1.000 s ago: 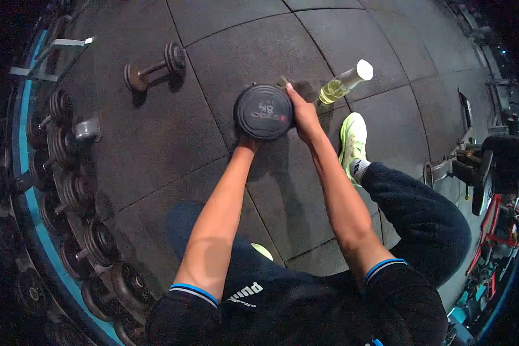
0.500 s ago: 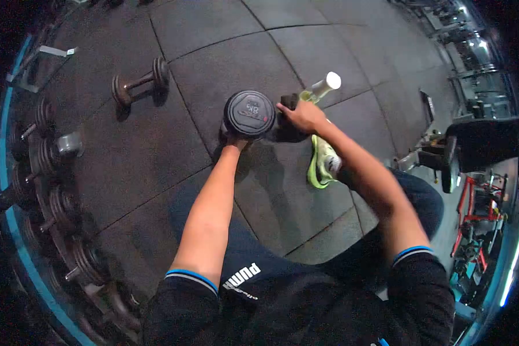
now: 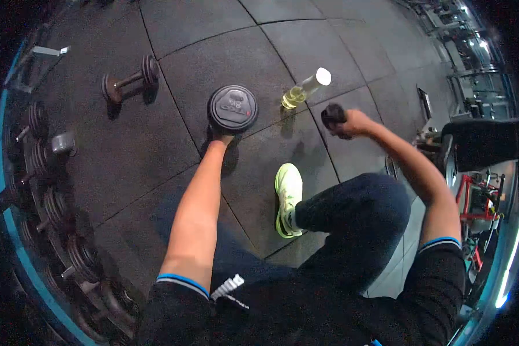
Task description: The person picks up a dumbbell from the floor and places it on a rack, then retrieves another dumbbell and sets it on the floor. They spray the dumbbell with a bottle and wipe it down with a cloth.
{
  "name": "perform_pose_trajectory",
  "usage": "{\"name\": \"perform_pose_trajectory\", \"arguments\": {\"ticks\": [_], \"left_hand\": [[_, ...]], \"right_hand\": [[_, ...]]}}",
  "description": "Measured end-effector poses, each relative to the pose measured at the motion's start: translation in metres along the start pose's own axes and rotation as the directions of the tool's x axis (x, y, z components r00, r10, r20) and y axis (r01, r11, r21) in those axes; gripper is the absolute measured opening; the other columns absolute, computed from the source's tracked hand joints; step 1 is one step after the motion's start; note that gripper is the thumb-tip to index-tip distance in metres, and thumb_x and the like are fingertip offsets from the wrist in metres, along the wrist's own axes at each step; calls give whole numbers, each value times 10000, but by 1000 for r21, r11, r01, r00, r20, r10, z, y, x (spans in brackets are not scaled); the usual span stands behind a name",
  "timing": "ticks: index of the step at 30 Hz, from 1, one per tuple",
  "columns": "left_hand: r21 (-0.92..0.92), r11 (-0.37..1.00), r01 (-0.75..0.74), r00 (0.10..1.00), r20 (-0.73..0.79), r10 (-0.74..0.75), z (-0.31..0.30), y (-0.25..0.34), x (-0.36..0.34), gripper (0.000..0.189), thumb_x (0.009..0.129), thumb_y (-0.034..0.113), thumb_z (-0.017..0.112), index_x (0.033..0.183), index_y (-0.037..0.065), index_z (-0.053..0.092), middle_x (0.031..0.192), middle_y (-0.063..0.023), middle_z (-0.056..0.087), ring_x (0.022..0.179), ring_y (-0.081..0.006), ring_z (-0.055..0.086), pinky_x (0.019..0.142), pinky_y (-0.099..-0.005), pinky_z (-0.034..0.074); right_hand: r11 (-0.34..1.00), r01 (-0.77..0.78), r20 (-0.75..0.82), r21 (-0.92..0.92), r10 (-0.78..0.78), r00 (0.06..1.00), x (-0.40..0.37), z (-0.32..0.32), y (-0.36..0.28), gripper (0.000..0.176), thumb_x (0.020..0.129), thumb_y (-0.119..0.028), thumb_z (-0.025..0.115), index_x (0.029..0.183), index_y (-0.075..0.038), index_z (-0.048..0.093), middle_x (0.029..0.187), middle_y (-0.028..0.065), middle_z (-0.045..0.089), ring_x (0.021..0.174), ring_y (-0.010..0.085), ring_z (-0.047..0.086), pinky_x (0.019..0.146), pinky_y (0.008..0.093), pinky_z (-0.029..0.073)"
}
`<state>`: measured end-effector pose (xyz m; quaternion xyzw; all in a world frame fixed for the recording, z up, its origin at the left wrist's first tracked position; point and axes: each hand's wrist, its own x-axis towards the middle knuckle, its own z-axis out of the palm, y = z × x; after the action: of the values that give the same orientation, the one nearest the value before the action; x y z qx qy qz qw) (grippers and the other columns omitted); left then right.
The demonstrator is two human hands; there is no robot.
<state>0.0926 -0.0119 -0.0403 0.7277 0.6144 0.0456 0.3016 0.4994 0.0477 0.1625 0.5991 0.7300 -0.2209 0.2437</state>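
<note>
The round head of a black dumbbell (image 3: pixel 234 108), with pale weight markings on top, faces up in front of me. My left hand (image 3: pixel 223 139) is closed beneath that head, where most of its fingers are hidden. Out to the right, my right hand (image 3: pixel 357 123) is wrapped round a small dark object with a rounded end (image 3: pixel 334 116), whose kind I cannot tell. Between the hands, farther off, a clear bottle (image 3: pixel 307 90) with a white cap and yellowish liquid stands on the floor. My yellow-green shoe (image 3: pixel 289 199) is planted nearer to me.
Another dumbbell (image 3: pixel 131 82) lies on the dark tiled floor (image 3: pixel 213 52) to the left. A rack of several dumbbells (image 3: pixel 56 207) runs along the left edge. On the right are a black padded bench (image 3: pixel 483 144) and a red metal frame (image 3: pixel 478 199).
My right hand has moved right, away from the dumbbell, carrying the dark object. My right leg has drawn inward with the knee up. My left hand still holds the dumbbell.
</note>
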Motion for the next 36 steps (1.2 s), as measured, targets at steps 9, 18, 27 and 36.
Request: {"name": "perform_pose_trajectory", "arguments": {"ticks": [9,18,27,36], "left_hand": [[-156,987,-40,997,59,50,-13,1,-12,864,792,320,806,1484,31,377,1508,-202,445,1435,-354,364,1198,-413,287],[-255,943,215,975,104,-194,-87,-29,-124,871,796,355,826,1454,-15,392,1438,-244,513,1385,-358,453,1152,-427,364],[-239,960,146,979,173,-106,-91,25,-135,692,865,346,739,1378,-37,476,1334,-267,584,1255,-406,558,1058,-474,443],[-8,999,42,924,380,-36,-51,48,-140,548,860,319,734,1263,12,526,1220,-215,648,1154,-396,623,946,-515,499]], "right_hand": [[895,320,-728,312,9,685,99,48,-39,1227,645,-623,867,1544,-34,275,1432,228,516,1313,340,525,1077,430,430],[406,639,-756,653,310,576,133,45,-82,411,832,-236,846,1097,-21,618,949,51,705,886,146,652,815,297,511],[-78,777,-706,625,368,605,34,10,-74,409,959,-204,693,1298,-10,574,1244,93,626,962,209,673,836,318,535],[234,666,-638,709,-190,746,-34,10,-141,458,841,-102,570,1287,-3,594,1199,67,656,889,99,604,800,279,515]]}}
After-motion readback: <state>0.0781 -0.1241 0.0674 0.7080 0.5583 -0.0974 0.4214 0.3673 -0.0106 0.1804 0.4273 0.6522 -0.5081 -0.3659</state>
